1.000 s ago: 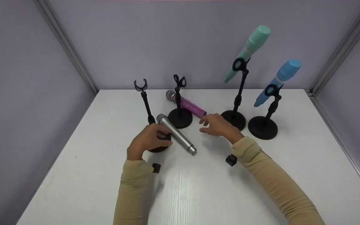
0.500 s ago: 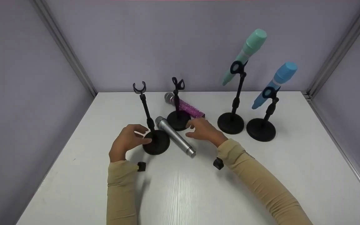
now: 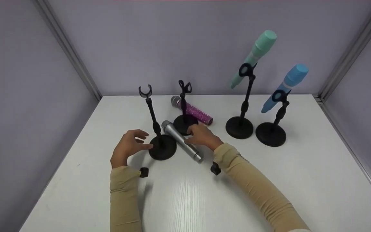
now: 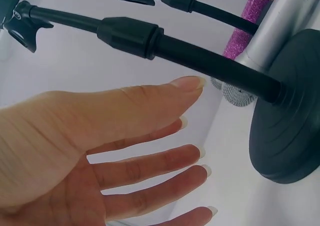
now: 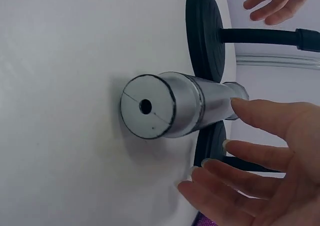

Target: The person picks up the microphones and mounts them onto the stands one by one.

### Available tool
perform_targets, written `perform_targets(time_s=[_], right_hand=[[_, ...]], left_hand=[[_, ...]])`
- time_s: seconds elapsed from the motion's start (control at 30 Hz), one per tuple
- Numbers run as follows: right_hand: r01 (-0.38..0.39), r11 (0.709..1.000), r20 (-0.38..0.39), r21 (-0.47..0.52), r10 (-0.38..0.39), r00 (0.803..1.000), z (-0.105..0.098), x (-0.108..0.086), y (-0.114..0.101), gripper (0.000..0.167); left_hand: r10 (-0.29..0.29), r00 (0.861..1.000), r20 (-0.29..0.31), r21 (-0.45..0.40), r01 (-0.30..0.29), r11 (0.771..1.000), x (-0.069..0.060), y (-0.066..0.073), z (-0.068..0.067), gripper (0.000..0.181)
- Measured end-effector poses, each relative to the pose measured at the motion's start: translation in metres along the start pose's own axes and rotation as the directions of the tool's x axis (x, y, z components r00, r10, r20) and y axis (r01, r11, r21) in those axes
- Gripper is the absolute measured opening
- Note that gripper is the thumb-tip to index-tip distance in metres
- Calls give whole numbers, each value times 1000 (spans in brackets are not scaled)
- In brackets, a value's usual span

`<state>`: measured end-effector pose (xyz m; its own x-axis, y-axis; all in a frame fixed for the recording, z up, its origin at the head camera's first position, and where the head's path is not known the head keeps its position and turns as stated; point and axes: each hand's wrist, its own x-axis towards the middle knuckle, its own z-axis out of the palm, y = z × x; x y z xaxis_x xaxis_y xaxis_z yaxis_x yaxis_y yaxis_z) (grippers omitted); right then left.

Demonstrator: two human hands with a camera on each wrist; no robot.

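A silver microphone (image 3: 192, 152) lies slantwise on the white table. Over its middle is my right hand (image 3: 202, 137); in the right wrist view the thumb (image 5: 265, 115) is at the microphone's side, and the other fingers are spread, not closed round it. Whether the thumb touches cannot be told. My left hand (image 3: 128, 148) hovers with fingers apart beside an unoccupied black microphone stand (image 3: 162, 152), holding nothing; the stand's post crosses the left wrist view (image 4: 205, 56). A second unoccupied stand (image 3: 183, 111) stands behind the silver microphone. Behind it lies a glittery pink microphone (image 3: 201, 116).
To the right, a mint-green microphone (image 3: 262, 45) sits in a tall stand (image 3: 239, 128), and a blue microphone (image 3: 295, 76) in a shorter one (image 3: 271, 134). Grey panels (image 3: 172, 45) enclose the white table (image 3: 89, 180) at the back and sides.
My left hand has come away from the left stand, moving left. My right hand has moved left, from near the pink microphone's end to over the silver microphone.
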<state>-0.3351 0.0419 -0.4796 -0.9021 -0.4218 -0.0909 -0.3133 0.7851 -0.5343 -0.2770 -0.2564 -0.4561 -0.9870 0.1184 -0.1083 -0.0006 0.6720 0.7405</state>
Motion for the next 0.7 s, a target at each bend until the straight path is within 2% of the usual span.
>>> perform_targets(time_s=[0.13, 0.4, 0.7], right_hand=[[-28, 999, 23, 17, 28, 999, 6, 4, -1, 47], [-13, 1000, 62, 20, 11, 998, 13, 7, -13, 17], [-13, 999, 106, -34, 16, 994, 3, 2, -23, 19]], left_hand=[[-13, 1000, 17, 2, 13, 1000, 2, -2, 3, 55], [-18, 999, 38, -8, 18, 1000, 6, -4, 5, 57], [-14, 999, 44, -16, 15, 1000, 5, -4, 3, 64]])
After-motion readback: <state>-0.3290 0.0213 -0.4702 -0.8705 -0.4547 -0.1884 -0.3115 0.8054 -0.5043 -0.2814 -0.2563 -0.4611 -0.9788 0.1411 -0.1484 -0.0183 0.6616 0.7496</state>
